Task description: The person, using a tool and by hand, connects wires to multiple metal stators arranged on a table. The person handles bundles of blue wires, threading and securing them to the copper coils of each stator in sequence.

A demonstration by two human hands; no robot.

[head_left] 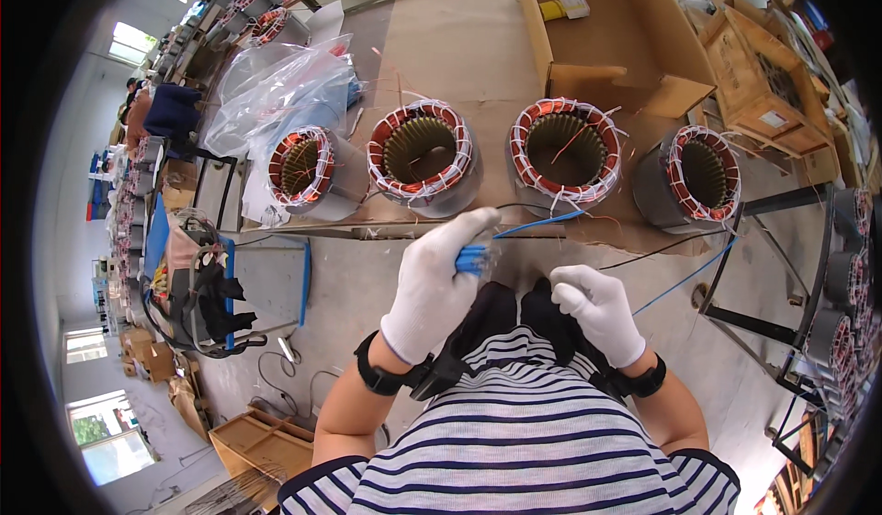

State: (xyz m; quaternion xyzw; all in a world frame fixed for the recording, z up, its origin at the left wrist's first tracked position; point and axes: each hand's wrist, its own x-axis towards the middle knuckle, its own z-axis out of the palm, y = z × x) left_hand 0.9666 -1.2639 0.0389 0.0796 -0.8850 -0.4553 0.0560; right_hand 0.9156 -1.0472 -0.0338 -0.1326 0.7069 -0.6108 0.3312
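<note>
My left hand (428, 281), in a white knit glove, is closed around several short blue tubes (472, 260). They jut out between its fingers in front of the bench edge. My right hand (599, 305), gloved alike, is curled with the fingertips pinched together; whatever it may hold is hidden. Motor stators with orange-red windings laced in white cord stand in a row beyond: a far-left stator (342, 182), a left-middle stator (457, 177), a right-middle stator (524, 177) and a far-right stator (654, 184). A thin blue lead (542, 224) runs below the right-middle stator, just past my left fingertips.
The cardboard-covered bench (441, 46) carries clear plastic bags (276, 88) at left and an open cardboard box (625, 42) at back right. A wooden crate (767, 83) stands farther right. More stators sit on a black metal rack (772, 327). A blue-framed cart (266, 281) is at left.
</note>
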